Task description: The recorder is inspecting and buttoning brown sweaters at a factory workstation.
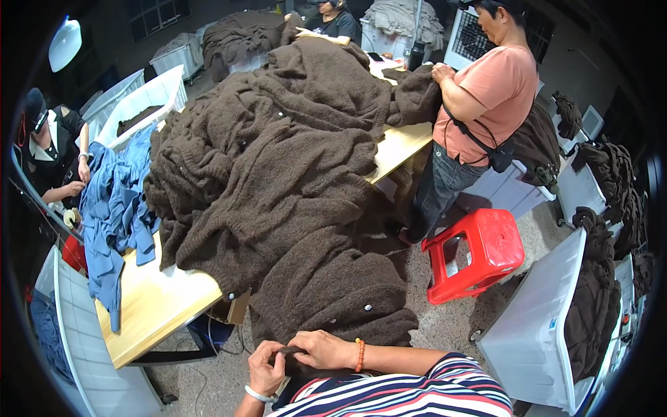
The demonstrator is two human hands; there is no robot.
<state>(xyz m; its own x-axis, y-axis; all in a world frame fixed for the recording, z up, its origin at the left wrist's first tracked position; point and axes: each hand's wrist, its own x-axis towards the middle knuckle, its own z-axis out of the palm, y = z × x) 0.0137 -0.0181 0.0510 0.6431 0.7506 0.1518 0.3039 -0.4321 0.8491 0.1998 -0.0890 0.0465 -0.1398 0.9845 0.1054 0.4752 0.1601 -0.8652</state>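
Note:
My left hand (266,368), with a pale bangle at its wrist, is closed in a pinch close to my body. Beside it my right hand (323,349), wearing an orange bead bracelet, is also closed. Between them they grip a narrow edge of a dark brown knit cardigan (333,285). The cardigan hangs from the table side toward me, with a few shiny buttons on its front. Beyond it, a large heap of the same brown knitwear (257,146) covers most of the table (170,292).
Blue garments (114,201) lie on the table's left side near a seated person. A red plastic stool (479,250) stands right, behind it a standing person (493,90) handling brown knitwear. White bins (528,333) with brown clothing line the right; another white bin (76,320) is at left.

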